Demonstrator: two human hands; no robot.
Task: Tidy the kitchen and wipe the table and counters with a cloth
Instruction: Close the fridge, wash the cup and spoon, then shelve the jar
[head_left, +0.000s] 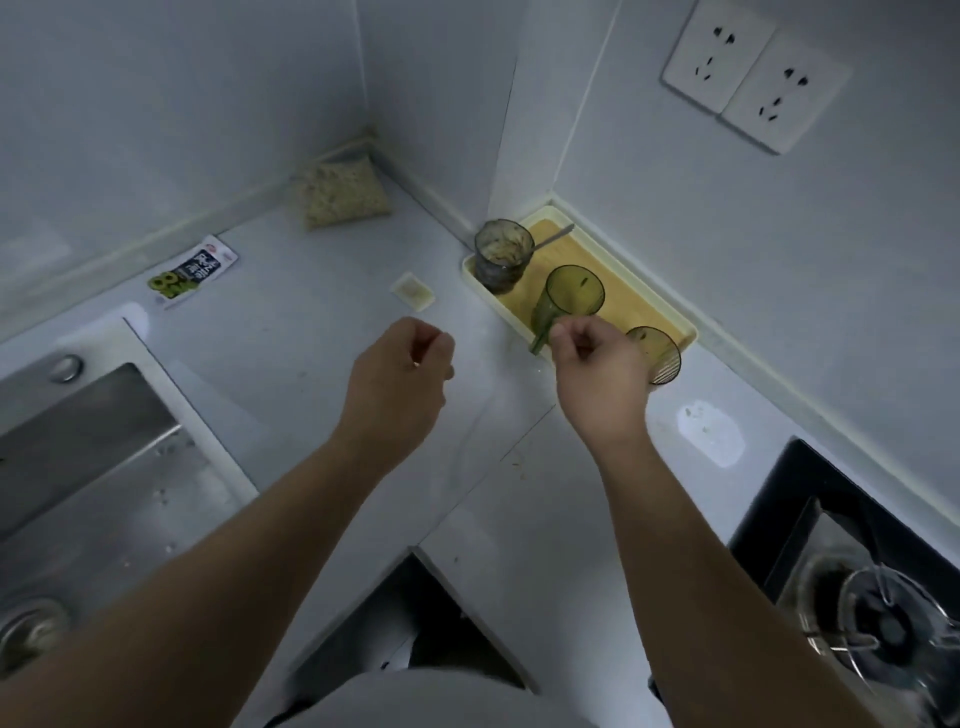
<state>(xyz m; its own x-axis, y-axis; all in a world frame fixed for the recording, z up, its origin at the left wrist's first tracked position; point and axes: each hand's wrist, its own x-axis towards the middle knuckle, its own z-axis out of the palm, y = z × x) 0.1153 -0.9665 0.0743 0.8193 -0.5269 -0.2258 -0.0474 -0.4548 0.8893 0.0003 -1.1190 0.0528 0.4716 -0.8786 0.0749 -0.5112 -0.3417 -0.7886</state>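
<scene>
My right hand (597, 364) hovers at the near edge of a yellow tray (680, 322) in the counter corner, its fingers pinching a green strip that looks like the handle of the green cup (574, 293). A dirty glass (501, 254) with a spoon (556, 236) stands at the tray's far end. A third glass (660, 358) is partly hidden behind my right hand. My left hand (400, 374) hangs over the grey counter (291, 338) with its fingers curled; nothing clear shows in it. No cloth is in view.
A dark snack packet (195, 278), a bag of noodles (343, 195) and a small sachet (413, 291) lie on the counter. The steel sink (88, 457) is at left and the gas hob (872, 613) at right. A pale stain (709, 431) marks the counter.
</scene>
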